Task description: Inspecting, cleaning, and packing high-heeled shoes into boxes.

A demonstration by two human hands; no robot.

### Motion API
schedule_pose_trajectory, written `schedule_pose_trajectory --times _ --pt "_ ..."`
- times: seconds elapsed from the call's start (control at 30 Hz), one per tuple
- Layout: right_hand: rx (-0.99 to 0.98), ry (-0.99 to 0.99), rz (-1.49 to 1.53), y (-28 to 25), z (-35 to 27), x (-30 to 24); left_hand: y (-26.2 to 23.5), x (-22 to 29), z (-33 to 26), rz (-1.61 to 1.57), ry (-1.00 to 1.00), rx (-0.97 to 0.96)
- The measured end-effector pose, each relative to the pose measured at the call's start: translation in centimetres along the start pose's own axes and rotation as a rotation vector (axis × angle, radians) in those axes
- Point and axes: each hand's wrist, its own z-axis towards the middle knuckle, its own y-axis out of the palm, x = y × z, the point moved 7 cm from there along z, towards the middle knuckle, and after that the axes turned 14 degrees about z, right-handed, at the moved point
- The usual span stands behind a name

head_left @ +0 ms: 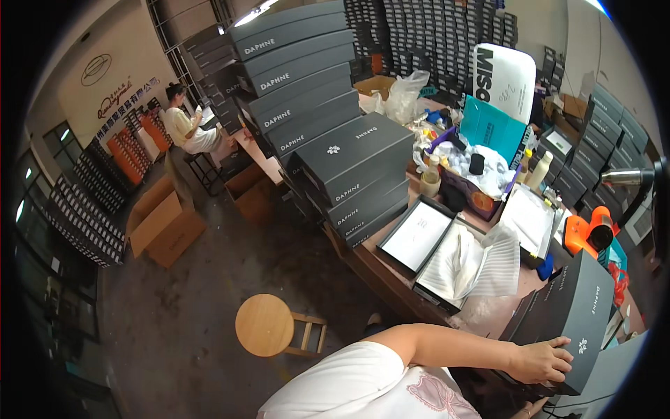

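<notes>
At the lower right, a dark grey shoe box (586,314) stands at a slant against more dark boxes. My left hand (543,361) lies across its face with curved fingers, gripping it. Below, at the lower edge of the picture, only part of my right hand (533,408) shows, close under the box; its fingers are mostly hidden. Beside the boxes on the table is an open shoe box (453,269) with white tissue paper (488,262) spilling out. Its neighbour is a dark lid (417,234) with a white inside.
Tall stacks of dark shoe boxes (300,84) rise on the table's left side. Bottles (540,170), an orange tool (590,232) and a purple carton (481,202) crowd the far side. A wooden stool (264,325) and cardboard carton (166,223) stand on the floor. Another person (185,122) sits farther back.
</notes>
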Motion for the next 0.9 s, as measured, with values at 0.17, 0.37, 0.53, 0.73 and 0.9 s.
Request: schedule_pose_trajectory --times 0.17,0.37,0.53,0.73,0.9 --pt "-0.082 -0.126 0.067 3.4 -0.6 -3.8 0.6 -0.3 -0.3 0.079 0.0 -0.002" --pt "-0.221 -0.299 0.159 6.4 -3.2 -8.6 0.4 0.0 -0.5 0.066 -0.027 -0.034" --pt "-0.258 -1.052 -0.482 9.4 -9.4 -18.8 1.3 -0.2 -0.9 0.05 -0.027 -0.057" --pt "-0.113 -1.33 -0.774 9.3 -13.9 -27.4 0.0 -0.4 -1.1 -0.008 -0.024 -0.155" --pt "-0.121 -1.542 -0.655 10.5 -23.3 -34.8 -0.6 0.1 -0.1 -0.009 0.025 -0.215"
